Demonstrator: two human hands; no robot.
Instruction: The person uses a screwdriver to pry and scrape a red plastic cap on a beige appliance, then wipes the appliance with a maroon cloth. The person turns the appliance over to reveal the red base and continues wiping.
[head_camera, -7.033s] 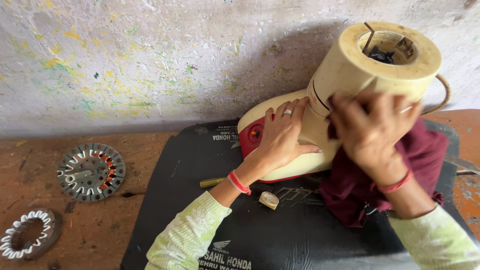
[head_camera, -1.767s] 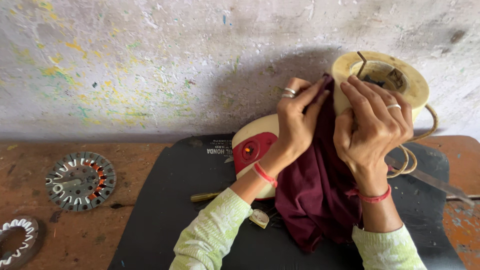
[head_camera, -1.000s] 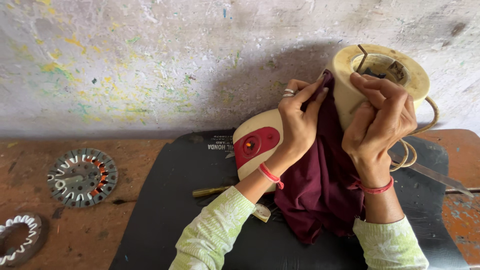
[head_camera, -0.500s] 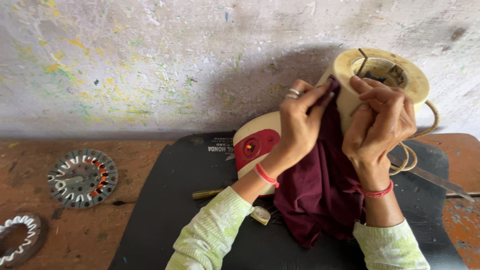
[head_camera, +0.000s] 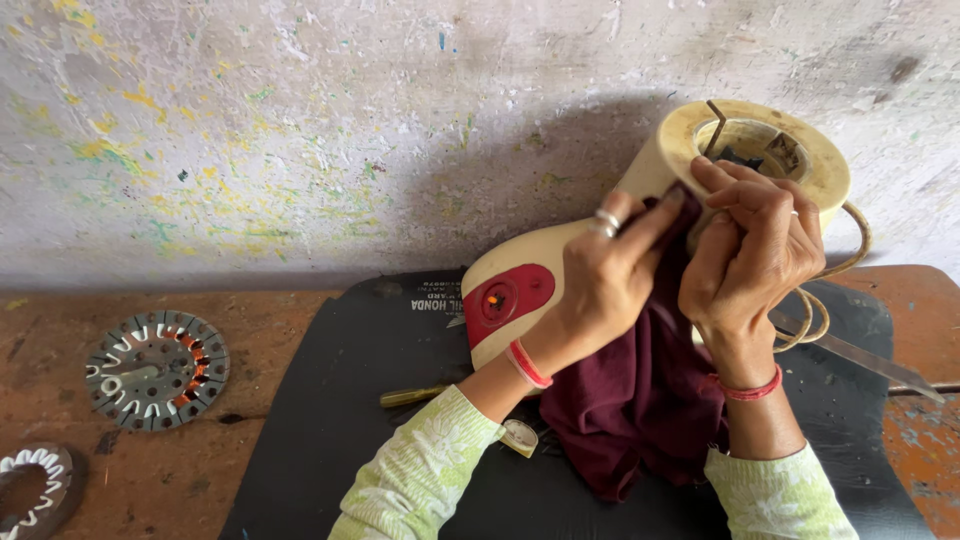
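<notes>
I see both hands pressed against a cream-coloured appliance housing (head_camera: 640, 215) that lies tilted on a black mat (head_camera: 340, 400) spread over the counter (head_camera: 250, 330). My left hand (head_camera: 605, 280) is closed on a fold of maroon cloth (head_camera: 640, 400), pinching it against the housing's side, just above its red control panel (head_camera: 508, 298). My right hand (head_camera: 755, 255) is curled near the housing's open round top, fingers bent over the cloth's upper edge; I judge it is also gripping the cloth, pressing it to the rim.

The wiping looks midway to me: the cloth covers the middle of the body, while the base end and the top ring are bare. To the left, well apart, a round metal stator disc (head_camera: 157, 370) rests on the counter.
</notes>
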